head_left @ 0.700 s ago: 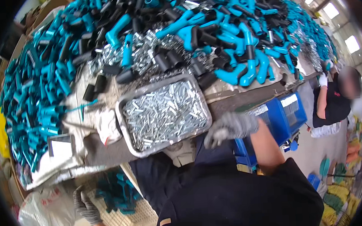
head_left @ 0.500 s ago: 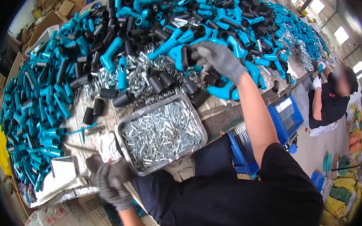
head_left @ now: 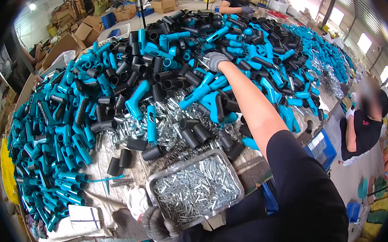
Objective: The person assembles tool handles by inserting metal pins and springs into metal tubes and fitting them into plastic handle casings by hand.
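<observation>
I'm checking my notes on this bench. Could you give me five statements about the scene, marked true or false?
1. The right hand is over the heap of teal and black parts. True.

2. The left hand is bare. False: it wears a grey glove.

3. The metal tray holds many small silver pieces. True.

4. The crumpled white cloth lies to the right of the tray. False: it lies to the left of it.

5. Every sleeve of the person's own that shows is bright yellow. False: the right sleeve is black.
</observation>
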Demonstrator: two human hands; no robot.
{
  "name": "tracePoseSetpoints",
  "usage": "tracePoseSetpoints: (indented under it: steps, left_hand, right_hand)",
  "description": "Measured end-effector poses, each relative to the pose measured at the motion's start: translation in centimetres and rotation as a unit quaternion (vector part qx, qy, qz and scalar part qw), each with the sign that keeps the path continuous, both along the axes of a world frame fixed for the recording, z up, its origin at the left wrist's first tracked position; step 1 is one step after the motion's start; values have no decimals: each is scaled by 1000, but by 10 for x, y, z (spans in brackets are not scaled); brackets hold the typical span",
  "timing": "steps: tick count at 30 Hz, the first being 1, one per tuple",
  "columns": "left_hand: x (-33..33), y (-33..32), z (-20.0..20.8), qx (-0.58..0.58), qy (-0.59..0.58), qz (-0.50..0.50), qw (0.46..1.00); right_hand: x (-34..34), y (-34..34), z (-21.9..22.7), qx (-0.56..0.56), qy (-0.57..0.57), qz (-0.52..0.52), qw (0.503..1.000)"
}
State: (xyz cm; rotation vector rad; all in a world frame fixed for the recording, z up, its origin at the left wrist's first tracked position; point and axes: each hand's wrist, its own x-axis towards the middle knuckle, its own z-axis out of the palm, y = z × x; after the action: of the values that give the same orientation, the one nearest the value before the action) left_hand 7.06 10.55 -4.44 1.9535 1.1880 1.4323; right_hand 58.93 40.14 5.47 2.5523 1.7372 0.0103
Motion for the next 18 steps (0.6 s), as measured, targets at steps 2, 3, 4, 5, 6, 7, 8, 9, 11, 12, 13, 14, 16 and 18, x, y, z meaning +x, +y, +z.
tracePoseSetpoints:
  steps: [2,3,4,5,6,7,8,9,11,12,13,14,16,18]
  left_hand:
    - [2,1,6,14,30,8,999]
    - [4,2,12,15,30,11,999]
    - [8,2,17,27,49,16,998]
    - [12,4,21,39,68,19,997]
    - [15,6,23,41,65,19,997]
    - [15,7,23,41,75,12,996]
    - [12,6,23,37,90,14,995]
    - [10,5,19,33,88,31,995]
    - [12,4,20,34,91,33,995]
    - [13,3,21,38,94,37,994]
    - [15,4,22,37,90,31,995]
    - [18,5,23,43,85,26,995]
    - [23,6,22,52,64,9,997]
    - [6,2,14,20,98,34,994]
  right_hand:
    - [13,16,-14,5,-13,-65,998]
    - [19,20,-22,32,29,-78,996]
    - [28,24,-25,34,28,-76,996]
    - [39,25,-30,-1,23,-84,996]
    - [49,29,-35,-35,19,-92,995]
    - [48,33,-47,114,56,-177,976]
    - [37,34,-53,94,9,-166,982]
    - [27,41,-53,70,42,-133,988]
    - [37,42,-53,45,66,-113,990]
    - [41,44,-52,2,54,-65,996]
    - [51,43,-50,-39,40,-20,998]
    - [72,35,-50,-39,33,-31,998]
    - [118,8,-41,-71,-51,123,989]
    - [-13,-3,-44,-1,188,155,970]
